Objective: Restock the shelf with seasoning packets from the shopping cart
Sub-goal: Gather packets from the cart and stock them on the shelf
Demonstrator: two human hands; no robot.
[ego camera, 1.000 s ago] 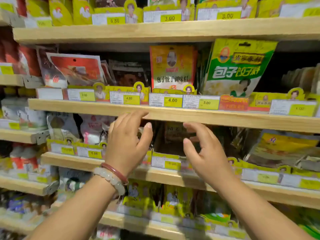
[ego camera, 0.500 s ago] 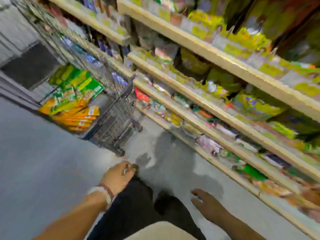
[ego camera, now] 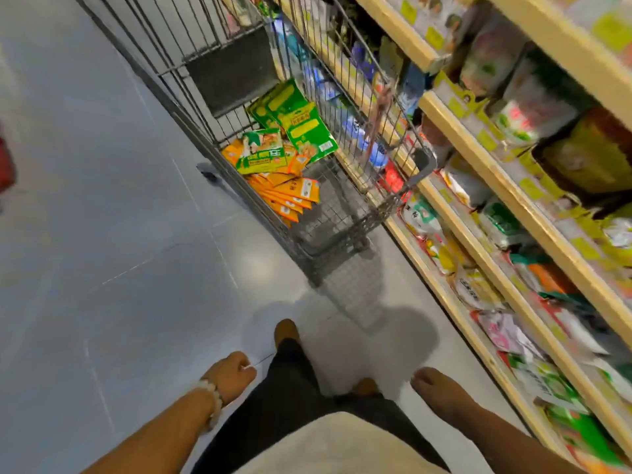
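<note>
A wire shopping cart (ego camera: 362,220) stands ahead of me beside the shelf (ego camera: 506,186). Inside it lie green seasoning packets (ego camera: 301,124) on top of a fan of orange packets (ego camera: 290,196). My left hand (ego camera: 232,374), with a bead bracelet on the wrist, hangs low beside my leg, fingers loosely curled, holding nothing. My right hand (ego camera: 441,391) hangs low on the other side with relaxed fingers, also holding nothing. Both hands are well short of the cart.
Wooden shelves full of packets run along the right, from the floor up. Grey tiled floor (ego camera: 102,234) stretches to the left of the cart. A red object (ego camera: 5,165) shows at the far left edge. My feet point toward the cart.
I have turned from the shelf, where both hands were raised, down toward the cart. Both hands dropped to my sides, and the cart is now closer.
</note>
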